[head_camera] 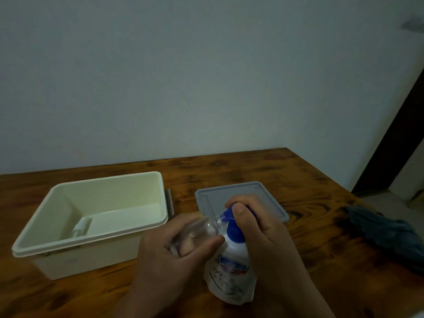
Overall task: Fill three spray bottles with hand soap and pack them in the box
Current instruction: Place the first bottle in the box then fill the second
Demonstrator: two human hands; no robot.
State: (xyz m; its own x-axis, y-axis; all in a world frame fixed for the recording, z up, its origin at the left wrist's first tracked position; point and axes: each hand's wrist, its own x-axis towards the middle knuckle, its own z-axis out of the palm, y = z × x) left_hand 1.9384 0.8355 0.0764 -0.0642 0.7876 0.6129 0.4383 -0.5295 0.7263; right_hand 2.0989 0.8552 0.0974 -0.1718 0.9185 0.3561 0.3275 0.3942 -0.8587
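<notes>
Your left hand grips the clear spray bottle tilted against the soap pump, which your right hand clasps. If its mouth drifts, soap lands on the worktop, beside the box.

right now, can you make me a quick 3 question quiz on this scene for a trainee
1. True or false: the grey lid is fitted on the cream box.
2. Multiple choice: what does the left hand hold? A) a small clear bottle B) the dark cloth C) the grey lid
3. Short answer: which hand grips the blue top of the soap pouch?

Key
1. False: the lid lies flat on the table, to the right of the open box.
2. A: the clear bottle is tilted toward the pouch's spout.
3. The right hand. The dark cloth lies untouched at the right edge.
</notes>
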